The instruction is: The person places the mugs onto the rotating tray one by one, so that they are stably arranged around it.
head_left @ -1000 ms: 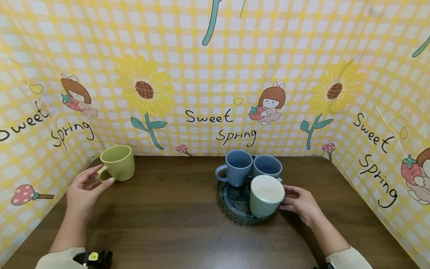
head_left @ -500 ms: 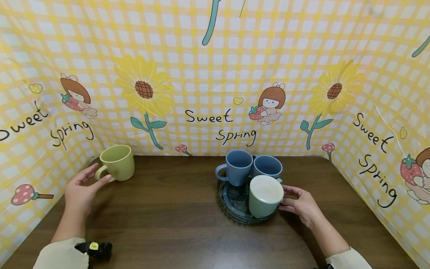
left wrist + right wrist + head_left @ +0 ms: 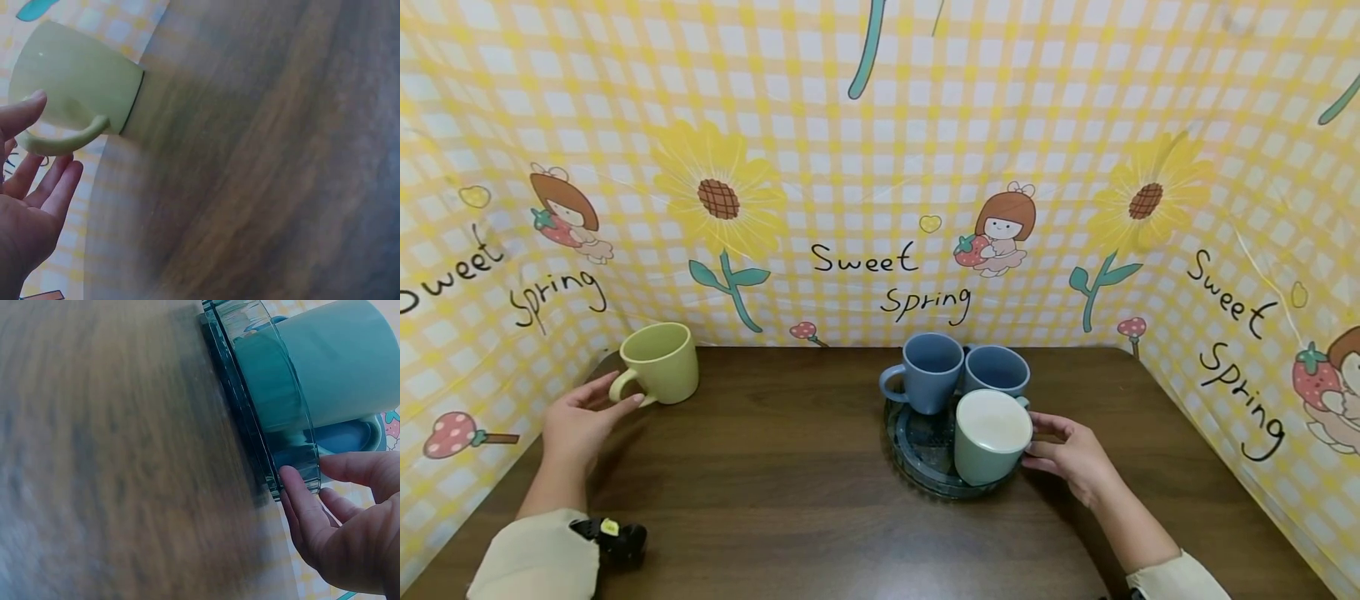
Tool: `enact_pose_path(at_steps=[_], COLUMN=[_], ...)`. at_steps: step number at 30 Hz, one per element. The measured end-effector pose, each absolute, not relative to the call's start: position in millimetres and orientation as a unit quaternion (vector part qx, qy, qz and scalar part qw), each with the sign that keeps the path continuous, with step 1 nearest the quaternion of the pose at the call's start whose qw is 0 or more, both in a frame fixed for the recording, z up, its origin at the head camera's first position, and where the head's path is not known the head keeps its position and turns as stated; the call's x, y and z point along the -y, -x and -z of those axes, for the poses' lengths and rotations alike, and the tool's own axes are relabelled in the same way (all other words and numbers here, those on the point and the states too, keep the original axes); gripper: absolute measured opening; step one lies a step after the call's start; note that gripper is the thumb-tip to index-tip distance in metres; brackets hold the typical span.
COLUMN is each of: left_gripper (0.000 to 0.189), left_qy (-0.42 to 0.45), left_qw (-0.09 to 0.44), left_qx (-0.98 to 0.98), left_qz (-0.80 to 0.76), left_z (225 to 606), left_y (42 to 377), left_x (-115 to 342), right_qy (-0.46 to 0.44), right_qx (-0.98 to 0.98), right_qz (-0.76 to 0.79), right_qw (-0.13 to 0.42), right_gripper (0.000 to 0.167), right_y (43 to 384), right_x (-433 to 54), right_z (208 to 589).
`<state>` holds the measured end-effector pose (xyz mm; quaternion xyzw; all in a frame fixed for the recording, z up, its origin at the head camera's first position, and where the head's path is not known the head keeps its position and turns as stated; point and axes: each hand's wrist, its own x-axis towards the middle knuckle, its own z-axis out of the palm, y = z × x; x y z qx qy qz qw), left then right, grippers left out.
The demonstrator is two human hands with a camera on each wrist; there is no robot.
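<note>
In the head view, a yellow-green mug (image 3: 670,367) stands upright at the table's back left, its handle toward my left hand (image 3: 574,425). That hand's fingers and thumb (image 3: 28,112) lie loosely extended about the handle (image 3: 69,142); contact is hard to tell. On the right, a dark teal see-through round tray (image 3: 917,475) bears two blue mugs (image 3: 932,375) and a pale mint mug (image 3: 988,450) with a white inside. Beside the mint mug, my right hand (image 3: 1071,458) rests fairly straight fingers (image 3: 299,494) on the tray's outer wall, thumb at its rim.
The brown wooden table (image 3: 775,492) has wood showing between the lone mug and the tray. A yellow checked cloth (image 3: 820,167) rises behind it and along both sides. A black strap device (image 3: 613,542) sits on my left wrist.
My left hand has drawn back slightly to the left from the yellow-green mug's handle. The right hand, tray and mugs have hardly moved; the view has shifted a little.
</note>
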<state>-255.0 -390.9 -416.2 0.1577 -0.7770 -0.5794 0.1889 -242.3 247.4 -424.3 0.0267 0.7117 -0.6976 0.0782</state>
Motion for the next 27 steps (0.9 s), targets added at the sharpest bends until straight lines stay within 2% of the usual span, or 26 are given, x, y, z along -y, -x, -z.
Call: enact_pose_path(at_steps=[6,12,19,27], left_gripper=[0.024,0.025,0.028,0.025], left_qy=[-0.179,-0.185,-0.199,-0.206], left_qw=[0.178,0.188,0.225,0.238], left_qx=[0.710,0.599,0.538,0.505], left_qz=[0.658,0.756,0.787,0.804], left_z=[420.7,422.7,423.1,426.3], left_y=[256.9,259.5,262.2,264.6], left_x=[393.5,391.9,386.7,385.4], right_qy=[-0.028,-0.029,-0.023,-0.016], right_qx=[-0.715,-0.714,-0.708,-0.705], right_qz=[0.694,0.695,0.701,0.703], right_qw=[0.082,0.083,0.087,0.092], right_gripper=[0.059,0.060,0.062,0.064], right_y=[242.0,241.6,240.0,238.1], right_x=[-247.1,-247.5,-248.1,-247.7], right_z=[424.5,422.8,422.2,423.0])
